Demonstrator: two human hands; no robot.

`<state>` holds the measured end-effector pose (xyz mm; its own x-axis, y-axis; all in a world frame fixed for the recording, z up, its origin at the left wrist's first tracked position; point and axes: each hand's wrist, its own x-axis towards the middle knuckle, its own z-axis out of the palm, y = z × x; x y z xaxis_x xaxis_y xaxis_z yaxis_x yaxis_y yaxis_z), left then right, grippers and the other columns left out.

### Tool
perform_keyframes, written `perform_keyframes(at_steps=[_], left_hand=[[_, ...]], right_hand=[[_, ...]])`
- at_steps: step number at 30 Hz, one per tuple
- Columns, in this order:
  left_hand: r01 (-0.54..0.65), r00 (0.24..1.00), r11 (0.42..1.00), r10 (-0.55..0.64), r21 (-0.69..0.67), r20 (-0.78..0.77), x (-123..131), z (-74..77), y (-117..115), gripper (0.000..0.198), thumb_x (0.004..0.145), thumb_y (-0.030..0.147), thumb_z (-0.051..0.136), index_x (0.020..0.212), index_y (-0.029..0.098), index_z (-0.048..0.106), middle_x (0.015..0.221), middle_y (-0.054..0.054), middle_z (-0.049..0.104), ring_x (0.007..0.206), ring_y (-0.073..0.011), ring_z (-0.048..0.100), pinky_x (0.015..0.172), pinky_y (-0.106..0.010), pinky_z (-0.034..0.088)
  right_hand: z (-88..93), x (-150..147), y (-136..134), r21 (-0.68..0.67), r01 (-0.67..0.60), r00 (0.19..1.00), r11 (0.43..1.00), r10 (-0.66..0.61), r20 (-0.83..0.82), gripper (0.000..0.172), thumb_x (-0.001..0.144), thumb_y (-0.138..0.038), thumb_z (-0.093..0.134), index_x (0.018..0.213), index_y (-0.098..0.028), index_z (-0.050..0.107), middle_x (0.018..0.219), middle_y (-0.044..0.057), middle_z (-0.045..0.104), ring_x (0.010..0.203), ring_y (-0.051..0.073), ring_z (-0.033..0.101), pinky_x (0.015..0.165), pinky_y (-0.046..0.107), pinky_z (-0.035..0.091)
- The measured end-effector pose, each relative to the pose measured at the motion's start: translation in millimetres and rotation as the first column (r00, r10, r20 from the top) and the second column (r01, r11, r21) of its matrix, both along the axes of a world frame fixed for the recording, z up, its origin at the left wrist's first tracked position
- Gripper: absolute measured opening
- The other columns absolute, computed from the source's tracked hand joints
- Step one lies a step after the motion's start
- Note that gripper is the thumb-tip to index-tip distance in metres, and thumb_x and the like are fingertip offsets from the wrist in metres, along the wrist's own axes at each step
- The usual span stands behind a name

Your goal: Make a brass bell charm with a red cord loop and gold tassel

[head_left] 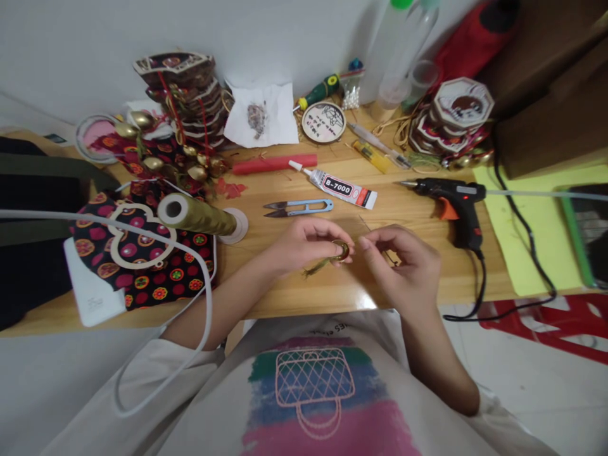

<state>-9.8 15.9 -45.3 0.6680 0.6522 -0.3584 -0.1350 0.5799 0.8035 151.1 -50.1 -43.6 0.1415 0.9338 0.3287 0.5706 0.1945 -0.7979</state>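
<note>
Near the front edge of the wooden table, my left hand (313, 244) is closed on a small ring-shaped piece (341, 251) with olive-green threads (316, 268) hanging from it to the left. Just to the right, my right hand (403, 256) pinches a thin strand (365, 223), which rises above the fingertips. A small gap lies between the two hands. Blue-handled thread snips (308, 206) lie above my left hand, and a B-7000 glue tube (338, 187) lies beyond both hands.
A black glue gun (458, 209) with its cable lies at right, by yellow paper (508, 234). At left stand an olive thread spool (197, 215) and patterned fabric (156, 285), crossed by a white cable (208, 297). Stacked ornaments (190, 101), bottles and a red roll (275, 163) are further back.
</note>
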Motion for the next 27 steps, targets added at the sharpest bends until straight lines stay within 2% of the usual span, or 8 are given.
perform_keyframes(at_steps=[4, 7, 12, 16, 22, 27], left_hand=[[-0.010, 1.000, 0.999, 0.011, -0.046, 0.007, 0.4, -0.1, -0.9, 0.009, 0.063, 0.007, 0.067, 0.071, 0.010, 0.069, 0.065, -0.003, 0.069, 0.062, -0.0104, 0.065, 0.058, -0.021, 0.051], [0.022, 1.000, 0.996, -0.021, -0.087, 0.010, 1.0, 0.9, -1.0, 0.008, 0.063, 0.006, 0.067, 0.070, 0.009, 0.067, 0.068, -0.004, 0.070, 0.062, -0.0107, 0.065, 0.058, -0.021, 0.051], [0.071, 0.997, 0.993, -0.070, -0.095, 0.008, 0.4, 4.9, 1.1, 0.008, 0.063, 0.007, 0.065, 0.070, 0.010, 0.067, 0.067, -0.004, 0.069, 0.059, -0.0088, 0.062, 0.057, -0.019, 0.047], [0.057, 0.998, 0.994, -0.056, -0.098, 0.010, -1.6, 7.4, 2.5, 0.008, 0.065, 0.011, 0.062, 0.072, 0.011, 0.067, 0.068, -0.003, 0.068, 0.059, -0.0078, 0.061, 0.057, -0.018, 0.044], [0.069, 0.997, 0.995, -0.067, -0.073, 0.031, -3.2, 7.4, 0.9, 0.008, 0.068, 0.016, 0.061, 0.072, 0.011, 0.065, 0.067, -0.002, 0.066, 0.056, -0.0066, 0.058, 0.051, -0.017, 0.041], [0.093, 0.994, 0.994, -0.089, -0.062, 0.067, -3.7, 7.8, 0.9, 0.015, 0.069, 0.023, 0.063, 0.079, 0.012, 0.063, 0.073, -0.004, 0.069, 0.056, -0.0106, 0.062, 0.048, -0.021, 0.041]], right_hand=[[2.7, -0.7, -0.5, 0.046, -0.006, 0.996, 0.999, 0.001, 0.092, 0.010, 0.080, -0.014, 0.065, 0.073, -0.018, 0.059, 0.065, -0.002, 0.062, 0.054, 0.008, 0.054, 0.054, 0.021, 0.045], [2.5, -0.7, -0.2, 0.134, -0.025, 0.986, 0.991, 0.002, 0.169, 0.010, 0.080, -0.011, 0.065, 0.077, -0.018, 0.059, 0.068, -0.001, 0.063, 0.057, 0.009, 0.054, 0.056, 0.022, 0.045], [-0.9, -1.8, -0.5, 0.201, -0.019, 0.976, 0.979, -0.025, 0.218, 0.012, 0.081, -0.010, 0.063, 0.084, -0.020, 0.057, 0.072, -0.001, 0.062, 0.063, 0.011, 0.056, 0.059, 0.024, 0.046], [-0.9, -3.8, -0.6, 0.269, -0.002, 0.974, 0.963, -0.060, 0.220, 0.014, 0.081, -0.009, 0.063, 0.084, -0.021, 0.056, 0.072, -0.001, 0.062, 0.062, 0.011, 0.057, 0.058, 0.024, 0.046], [-0.2, -2.8, -1.0, 0.275, -0.016, 0.978, 0.961, -0.043, 0.206, 0.015, 0.080, -0.008, 0.064, 0.085, -0.020, 0.057, 0.072, -0.001, 0.062, 0.063, 0.011, 0.057, 0.060, 0.024, 0.046], [2.8, -1.4, -1.9, 0.275, 0.003, 0.984, 0.961, -0.051, 0.169, 0.013, 0.080, -0.009, 0.064, 0.084, -0.020, 0.058, 0.072, -0.001, 0.063, 0.062, 0.011, 0.057, 0.058, 0.025, 0.045]])
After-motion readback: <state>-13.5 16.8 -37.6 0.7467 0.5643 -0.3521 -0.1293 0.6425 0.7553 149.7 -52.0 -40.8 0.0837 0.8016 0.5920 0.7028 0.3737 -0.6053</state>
